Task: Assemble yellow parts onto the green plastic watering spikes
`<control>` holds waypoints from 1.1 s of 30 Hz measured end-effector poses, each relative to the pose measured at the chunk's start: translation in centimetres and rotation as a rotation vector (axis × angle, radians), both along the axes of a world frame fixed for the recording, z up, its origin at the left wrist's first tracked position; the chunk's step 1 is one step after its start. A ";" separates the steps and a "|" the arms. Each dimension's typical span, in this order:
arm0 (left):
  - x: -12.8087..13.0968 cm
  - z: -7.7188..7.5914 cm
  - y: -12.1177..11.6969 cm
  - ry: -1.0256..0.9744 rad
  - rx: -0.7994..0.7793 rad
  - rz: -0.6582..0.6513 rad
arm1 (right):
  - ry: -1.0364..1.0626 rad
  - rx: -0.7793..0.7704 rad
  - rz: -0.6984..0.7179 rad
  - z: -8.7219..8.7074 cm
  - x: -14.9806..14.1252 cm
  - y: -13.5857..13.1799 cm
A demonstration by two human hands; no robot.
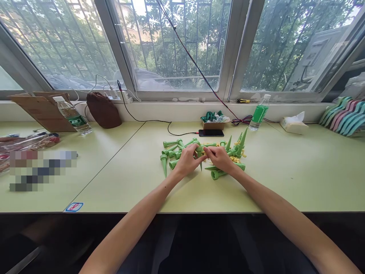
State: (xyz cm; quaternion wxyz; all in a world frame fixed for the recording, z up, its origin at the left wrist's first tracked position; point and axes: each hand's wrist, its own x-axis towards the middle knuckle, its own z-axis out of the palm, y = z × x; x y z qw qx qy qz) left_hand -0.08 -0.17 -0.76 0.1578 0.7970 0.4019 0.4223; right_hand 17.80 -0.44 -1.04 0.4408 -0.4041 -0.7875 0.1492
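Observation:
Several green plastic cone spikes [171, 154] lie in a heap on the pale green table [285, 171], mixed with small yellow parts [235, 159]. My left hand [186, 161] and my right hand [219, 158] meet over the middle of the heap. Both pinch one green spike [199, 151] between their fingertips, its tip pointing down. More spikes stand upright at the right of the heap [241, 142]. One spike [216, 174] lies just below my right hand.
A black phone [211, 133] on a cable and a small cardboard box [213, 124] lie behind the heap. A green-label bottle [259, 113], a tissue pack [293, 123], a second bottle [72, 116], a brown pouch [103, 110] and stacked coloured pieces [343, 116] stand along the window.

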 end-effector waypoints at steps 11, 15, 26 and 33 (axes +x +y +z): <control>0.2 -0.5 0.3 0.004 0.015 -0.009 | 0.014 -0.020 -0.015 0.0 0.0 0.1; 0.2 -0.6 0.3 -0.001 0.014 -0.009 | 0.028 -0.042 -0.014 -0.1 0.0 0.1; 0.3 0.3 -0.1 -0.017 0.040 0.019 | 0.040 -0.077 -0.011 0.2 0.0 0.0; 0.3 0.4 -0.2 -0.058 0.039 0.027 | 0.067 -0.103 0.010 0.1 -0.1 0.0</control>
